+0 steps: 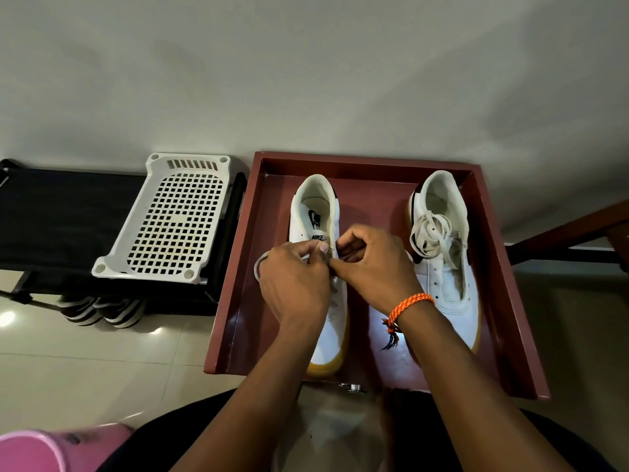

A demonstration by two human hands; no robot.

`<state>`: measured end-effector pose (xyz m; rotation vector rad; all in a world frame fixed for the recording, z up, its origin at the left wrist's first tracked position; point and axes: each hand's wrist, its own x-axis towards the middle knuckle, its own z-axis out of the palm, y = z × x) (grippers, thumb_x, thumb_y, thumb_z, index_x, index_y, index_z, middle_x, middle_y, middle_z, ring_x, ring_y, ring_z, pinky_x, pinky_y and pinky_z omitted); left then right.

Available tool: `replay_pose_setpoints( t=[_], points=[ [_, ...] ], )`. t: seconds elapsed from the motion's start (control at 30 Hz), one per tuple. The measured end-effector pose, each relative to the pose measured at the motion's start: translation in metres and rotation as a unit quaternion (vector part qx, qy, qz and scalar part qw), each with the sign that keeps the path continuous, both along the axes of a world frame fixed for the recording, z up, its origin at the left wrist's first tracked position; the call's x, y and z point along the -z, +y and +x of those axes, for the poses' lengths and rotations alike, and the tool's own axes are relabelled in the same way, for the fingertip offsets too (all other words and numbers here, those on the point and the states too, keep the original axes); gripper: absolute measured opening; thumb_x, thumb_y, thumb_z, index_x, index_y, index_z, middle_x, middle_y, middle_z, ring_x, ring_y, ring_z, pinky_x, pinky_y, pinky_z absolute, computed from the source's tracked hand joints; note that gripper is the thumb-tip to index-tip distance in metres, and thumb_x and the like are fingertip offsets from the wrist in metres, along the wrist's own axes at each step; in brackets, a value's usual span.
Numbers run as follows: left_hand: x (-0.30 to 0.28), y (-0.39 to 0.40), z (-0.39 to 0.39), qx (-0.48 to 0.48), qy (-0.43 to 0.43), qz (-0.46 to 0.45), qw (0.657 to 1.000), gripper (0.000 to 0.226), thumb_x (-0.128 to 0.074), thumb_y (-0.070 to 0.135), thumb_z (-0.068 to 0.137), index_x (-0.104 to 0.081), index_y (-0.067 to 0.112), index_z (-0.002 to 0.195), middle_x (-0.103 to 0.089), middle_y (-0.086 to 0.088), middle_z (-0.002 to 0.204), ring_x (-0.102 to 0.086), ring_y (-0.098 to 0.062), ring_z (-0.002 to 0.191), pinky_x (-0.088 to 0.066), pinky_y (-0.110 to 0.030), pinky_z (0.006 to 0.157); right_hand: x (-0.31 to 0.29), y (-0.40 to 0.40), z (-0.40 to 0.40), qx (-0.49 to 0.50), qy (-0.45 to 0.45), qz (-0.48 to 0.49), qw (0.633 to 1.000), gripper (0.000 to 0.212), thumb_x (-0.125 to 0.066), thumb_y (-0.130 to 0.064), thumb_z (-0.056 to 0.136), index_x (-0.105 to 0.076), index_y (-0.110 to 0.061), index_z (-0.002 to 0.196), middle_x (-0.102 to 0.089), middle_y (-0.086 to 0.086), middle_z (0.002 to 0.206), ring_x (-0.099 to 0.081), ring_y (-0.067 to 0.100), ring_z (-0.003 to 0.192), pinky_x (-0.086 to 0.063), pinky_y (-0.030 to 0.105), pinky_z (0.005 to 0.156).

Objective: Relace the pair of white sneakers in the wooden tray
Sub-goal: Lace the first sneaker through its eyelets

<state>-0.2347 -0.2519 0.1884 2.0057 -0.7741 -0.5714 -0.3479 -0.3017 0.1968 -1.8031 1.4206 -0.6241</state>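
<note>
Floor [85, 369]: pale glossy tiles, carrying the tray and the rack.
Tray [238, 301]: reddish wood, against the wall; two sneakers [332, 338] inside, side by side, apart.
Rack [51, 216]: black, left of the tray; white basket [170, 219] upturned on top.

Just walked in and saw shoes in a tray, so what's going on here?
A person is relacing white sneakers in a wooden tray. Both hands work at the left sneaker: the left hand and right hand pinch its lace near the upper eyelets, a loop hanging off to the left. The right sneaker sits untouched, its eyelets bare, with a loose lace bunched on top.
</note>
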Motion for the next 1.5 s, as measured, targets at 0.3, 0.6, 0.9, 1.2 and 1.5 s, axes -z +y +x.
replay_pose_setpoints(
  t=[0.3, 0.6, 0.9, 1.2, 1.5],
  points=[
    [0.001, -0.005, 0.014, 0.051, 0.064, 0.002, 0.997, 0.009, -0.083, 0.034, 0.092, -0.085, 0.028, 0.098, -0.079, 0.011, 0.078, -0.074, -0.002, 0.068, -0.066, -0.037, 0.074, 0.000, -0.001, -0.003, 0.003, -0.026, 0.014, 1.000, 0.020, -0.091, -0.021, 0.077, -0.071, -0.025, 0.080, -0.073, -0.012, 0.070, -0.069, 0.001, 0.065, -0.051, 0.018, 0.060],
    [-0.004, -0.008, 0.032, 0.147, -0.115, 0.051, 0.981, 0.004, -0.081, 0.033, 0.092, -0.085, 0.032, 0.090, -0.081, 0.009, 0.087, -0.073, -0.012, 0.071, -0.061, -0.036, 0.066, 0.002, 0.004, 0.001, -0.002, 0.029, -0.044, 0.999, 0.021, -0.088, -0.027, 0.078, -0.069, -0.025, 0.085, -0.071, -0.011, 0.077, -0.068, 0.005, 0.069, -0.059, 0.031, 0.066],
    [0.002, -0.010, 0.038, 0.166, -0.014, 0.021, 0.986, 0.005, -0.082, 0.023, 0.092, -0.086, 0.027, 0.091, -0.080, 0.012, 0.080, -0.074, -0.003, 0.068, -0.065, -0.035, 0.072, 0.004, 0.006, 0.004, -0.022, 0.059, -0.087, 0.994, 0.017, -0.083, -0.029, 0.081, -0.066, -0.026, 0.084, -0.066, -0.009, 0.086, -0.065, 0.010, 0.074, -0.058, 0.039, 0.068],
    [0.000, -0.012, 0.039, 0.224, -0.013, 0.031, 0.974, 0.015, -0.072, 0.020, 0.101, -0.085, 0.022, 0.093, -0.078, 0.005, 0.077, -0.074, -0.023, 0.069, -0.064, -0.048, 0.071, 0.000, 0.004, 0.002, 0.034, 0.003, -0.057, 0.998, 0.007, -0.080, -0.018, 0.089, -0.081, -0.024, 0.085, -0.074, -0.015, 0.076, -0.068, 0.000, 0.072, -0.054, 0.020, 0.068],
    [-0.004, -0.008, 0.044, 0.288, -0.022, 0.030, 0.957, 0.017, -0.077, 0.043, 0.095, -0.079, 0.028, 0.088, -0.076, 0.014, 0.078, -0.073, -0.003, 0.073, -0.063, -0.040, 0.074, 0.002, -0.001, -0.002, 0.023, 0.021, -0.110, 0.993, 0.008, -0.070, -0.023, 0.089, -0.070, -0.025, 0.081, -0.067, -0.010, 0.082, -0.062, 0.010, 0.071, -0.056, 0.040, 0.067]
  ],
)
